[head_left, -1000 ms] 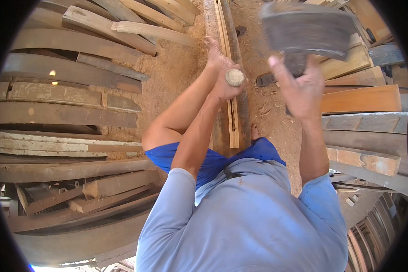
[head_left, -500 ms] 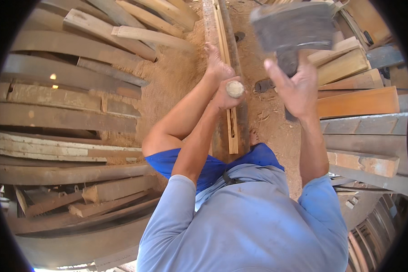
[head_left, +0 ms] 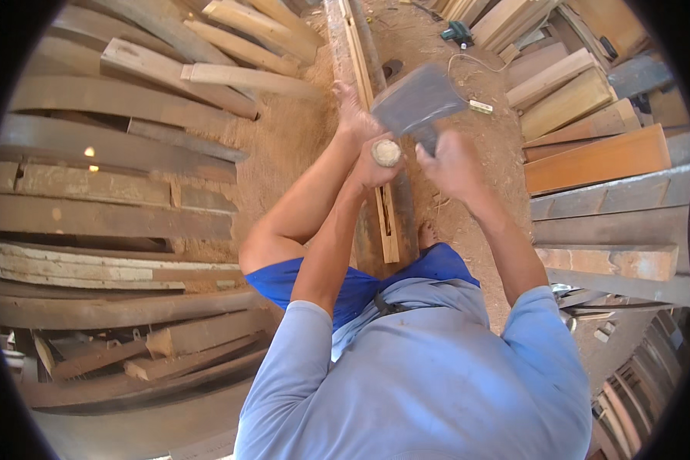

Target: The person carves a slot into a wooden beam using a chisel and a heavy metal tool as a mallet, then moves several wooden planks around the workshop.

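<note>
Sawdust-strewn woodyard floor (head_left: 284,146), right hand (head_left: 452,162) clenched around grey hatchet (head_left: 418,101), left hand (head_left: 376,165) gripping round-ended handle (head_left: 386,152).

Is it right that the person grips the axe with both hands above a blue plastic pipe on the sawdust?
Not quite: in the head view the left hand and right hand grip the axe above a long wooden beam, not a blue pipe.

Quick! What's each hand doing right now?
Left hand: closed around the end of the axe handle.
Right hand: closed on that handle, just under the axe head.
</note>
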Tool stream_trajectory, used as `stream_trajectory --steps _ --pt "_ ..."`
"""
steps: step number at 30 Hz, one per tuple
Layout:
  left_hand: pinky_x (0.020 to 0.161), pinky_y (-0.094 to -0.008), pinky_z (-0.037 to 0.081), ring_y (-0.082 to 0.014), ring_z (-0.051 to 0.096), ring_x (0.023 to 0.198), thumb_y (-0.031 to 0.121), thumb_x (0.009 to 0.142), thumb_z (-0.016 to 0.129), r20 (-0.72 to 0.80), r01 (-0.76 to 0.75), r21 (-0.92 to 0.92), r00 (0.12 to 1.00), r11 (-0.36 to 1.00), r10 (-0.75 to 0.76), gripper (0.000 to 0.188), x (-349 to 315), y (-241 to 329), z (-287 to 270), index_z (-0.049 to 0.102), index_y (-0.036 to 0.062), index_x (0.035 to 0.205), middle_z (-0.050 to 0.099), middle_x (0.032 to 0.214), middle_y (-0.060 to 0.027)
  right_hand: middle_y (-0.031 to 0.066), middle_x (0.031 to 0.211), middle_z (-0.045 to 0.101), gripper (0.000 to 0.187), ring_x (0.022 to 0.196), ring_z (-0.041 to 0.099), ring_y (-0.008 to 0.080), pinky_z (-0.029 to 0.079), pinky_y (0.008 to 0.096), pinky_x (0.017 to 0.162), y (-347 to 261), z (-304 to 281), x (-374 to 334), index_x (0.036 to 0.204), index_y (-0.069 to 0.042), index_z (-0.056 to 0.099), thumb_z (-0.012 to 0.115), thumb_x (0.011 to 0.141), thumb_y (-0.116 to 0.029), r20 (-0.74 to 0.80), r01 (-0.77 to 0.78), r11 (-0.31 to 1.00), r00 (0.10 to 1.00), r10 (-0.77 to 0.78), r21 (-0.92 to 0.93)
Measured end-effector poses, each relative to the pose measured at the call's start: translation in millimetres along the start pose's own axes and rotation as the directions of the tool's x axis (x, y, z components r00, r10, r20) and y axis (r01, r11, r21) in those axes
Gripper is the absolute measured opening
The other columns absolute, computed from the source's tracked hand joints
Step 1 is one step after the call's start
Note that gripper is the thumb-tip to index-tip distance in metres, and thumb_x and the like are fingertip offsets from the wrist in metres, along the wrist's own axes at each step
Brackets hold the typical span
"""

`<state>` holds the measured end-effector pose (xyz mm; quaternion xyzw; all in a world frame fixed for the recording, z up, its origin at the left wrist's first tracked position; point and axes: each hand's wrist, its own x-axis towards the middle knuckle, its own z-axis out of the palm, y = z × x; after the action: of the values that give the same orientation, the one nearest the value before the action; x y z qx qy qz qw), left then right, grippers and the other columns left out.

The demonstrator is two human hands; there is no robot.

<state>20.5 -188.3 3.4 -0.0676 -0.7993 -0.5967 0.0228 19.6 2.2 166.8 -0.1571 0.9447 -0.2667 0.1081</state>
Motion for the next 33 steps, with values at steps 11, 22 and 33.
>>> stream_trajectory --steps 11,22,33 --pt "0.073 -0.0323 0.051 -0.0174 0.063 0.08 0.007 0.072 0.076 -0.149 -0.222 -0.194 0.969 0.956 0.195 0.023 -41.0 20.9 28.8 0.066 0.0071 0.093 0.065 0.085 -0.0033 0.005 0.074 0.065 0.021 0.057 0.06 0.0119 0.049 0.0298 0.053 60.0 50.0 -66.3 0.095 -0.001 0.063 0.072 0.087 -0.018 0.18 -0.081 0.645 0.98 -0.088 0.759" --pt "0.09 -0.0469 0.037 -0.035 0.054 0.113 0.015 0.07 0.077 0.141 -0.658 0.409 0.73 0.632 0.669 0.035 -109.3 132.4 110.0 0.071 0.0203 0.104 0.055 0.133 -0.0138 0.0009 0.092 0.069 0.015 0.082 0.066 0.0128 0.054 0.0272 0.071 137.0 99.2 -84.5 0.097 -0.006 0.068 0.074 0.088 -0.015 0.026 0.045 0.241 0.958 -0.284 0.969" --pt "0.111 -0.0499 0.035 -0.044 0.047 0.132 0.019 0.081 0.082 -0.282 0.048 0.569 0.949 0.821 0.14 0.063 -157.6 81.2 5.4 0.055 0.0041 0.136 0.044 0.147 -0.0298 0.0037 0.085 0.067 0.025 0.074 0.06 0.0108 0.047 0.0273 0.065 141.2 77.7 -93.3 0.091 -0.008 0.064 0.078 0.085 -0.028 0.213 -0.206 0.259 0.977 -0.002 0.944"
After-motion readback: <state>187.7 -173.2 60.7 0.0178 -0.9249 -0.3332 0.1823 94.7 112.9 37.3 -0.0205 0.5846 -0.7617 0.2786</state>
